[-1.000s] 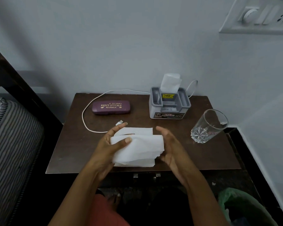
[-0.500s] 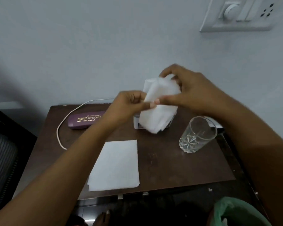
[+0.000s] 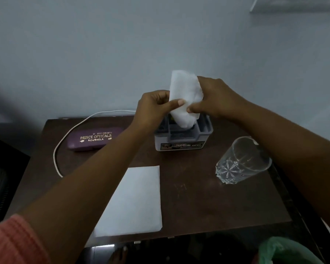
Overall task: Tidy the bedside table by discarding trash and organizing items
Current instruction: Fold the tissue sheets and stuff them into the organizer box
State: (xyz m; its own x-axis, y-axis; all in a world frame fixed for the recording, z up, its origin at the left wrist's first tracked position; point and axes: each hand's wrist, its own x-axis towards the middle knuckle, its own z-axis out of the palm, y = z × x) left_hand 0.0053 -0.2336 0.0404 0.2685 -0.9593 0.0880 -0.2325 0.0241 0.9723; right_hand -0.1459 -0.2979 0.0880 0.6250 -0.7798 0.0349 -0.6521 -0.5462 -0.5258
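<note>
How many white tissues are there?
2. One tissue, pinched by left hand and right hand over the grey holder; a flat tissue on the table. More may hide inside.

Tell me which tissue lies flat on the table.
The flat tissue near the front edge; the bunched tissue is pinched by left hand and right hand at the holder.

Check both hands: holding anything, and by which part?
Both hold the folded white tissue: the left hand pinches its left edge, the right hand grips its right side, both near mid-height. Its lower end reaches into the grey organizer.
</note>
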